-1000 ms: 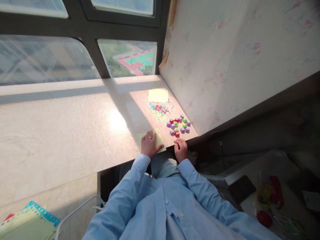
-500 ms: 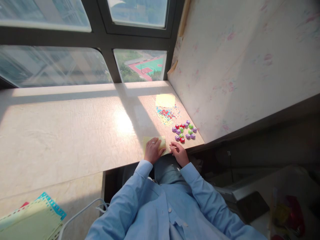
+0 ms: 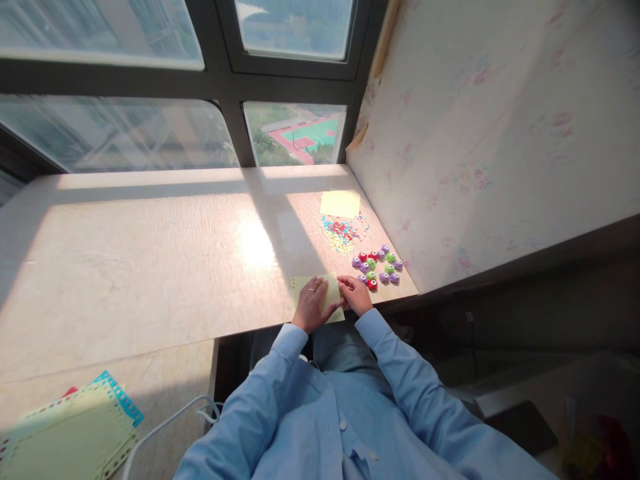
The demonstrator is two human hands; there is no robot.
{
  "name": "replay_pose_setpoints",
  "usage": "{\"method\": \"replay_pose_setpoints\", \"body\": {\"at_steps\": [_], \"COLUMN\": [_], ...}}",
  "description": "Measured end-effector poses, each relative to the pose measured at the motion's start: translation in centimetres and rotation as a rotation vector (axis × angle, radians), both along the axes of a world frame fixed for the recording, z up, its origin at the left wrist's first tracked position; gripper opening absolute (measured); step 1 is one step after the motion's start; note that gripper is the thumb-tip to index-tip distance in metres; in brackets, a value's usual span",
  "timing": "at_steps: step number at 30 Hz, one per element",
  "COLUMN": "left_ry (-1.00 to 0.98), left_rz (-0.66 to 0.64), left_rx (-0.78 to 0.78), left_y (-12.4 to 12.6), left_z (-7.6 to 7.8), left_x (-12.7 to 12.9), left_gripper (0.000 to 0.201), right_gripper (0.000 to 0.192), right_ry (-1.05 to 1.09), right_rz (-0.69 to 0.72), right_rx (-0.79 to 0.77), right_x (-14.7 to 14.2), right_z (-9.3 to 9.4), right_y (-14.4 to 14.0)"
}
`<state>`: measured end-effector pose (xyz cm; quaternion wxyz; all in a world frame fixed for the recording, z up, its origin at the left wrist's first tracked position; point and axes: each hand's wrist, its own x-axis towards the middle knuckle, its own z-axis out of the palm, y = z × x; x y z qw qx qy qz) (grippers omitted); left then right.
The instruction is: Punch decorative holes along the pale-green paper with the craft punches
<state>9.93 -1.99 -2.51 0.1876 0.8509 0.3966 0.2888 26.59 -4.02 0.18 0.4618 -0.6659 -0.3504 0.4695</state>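
Left hand (image 3: pixel 313 303) lay flat on yellow sheet (image 3: pixel 320 293) at counter (image 3: pixel 150 267) edge | right hand (image 3: pixel 356 293) pinched its side | punched confetti (image 3: pixel 343 233) already heaped beyond; punches (image 3: pixel 377 265) idle.

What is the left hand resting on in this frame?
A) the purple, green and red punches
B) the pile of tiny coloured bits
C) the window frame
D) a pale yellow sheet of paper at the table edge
D: the left hand lies flat on the pale yellow sheet, near the right hand.
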Motion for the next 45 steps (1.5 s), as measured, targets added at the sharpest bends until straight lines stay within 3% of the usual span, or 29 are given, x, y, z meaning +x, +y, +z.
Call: {"method": "replay_pose_setpoints", "body": {"at_steps": [9,14,21,29,36,45], "left_ry": [-0.029,0.024,0.076,0.154,0.161,0.136], "left_rz": [-0.009,-0.027,-0.055,-0.118,-0.104,-0.098], "left_rx": [-0.104,-0.149,-0.174,-0.252,-0.231,-0.235], "left_y": [0.0,0.3,0.3,0.1,-0.1,-0.4], "left_z": [0.4,0.6,0.8,1.3,1.5,1.7], "left_x": [-0.3,-0.5,-0.7,-0.7,-0.7,-0.7], "left_gripper": [0.065,0.072,0.075,0.081,0.081,0.080], "right_gripper": [0.045,0.053,0.059,0.045,0.055,0.051], "right_ry": [0.017,0.063,0.103,-0.076,0.068,0.070], "right_rz": [0.107,0.158,0.174,0.140,0.178,0.119], "right_rx": [0.077,0.041,0.048,0.153,0.146,0.146], "right_x": [0.3,0.5,0.5,0.3,0.4,-0.3], "right_z": [0.0,0.0,-0.1,-0.6,-0.8,-0.8], "right_y": [0.7,0.5,0.5,0.5,0.5,0.6]}}
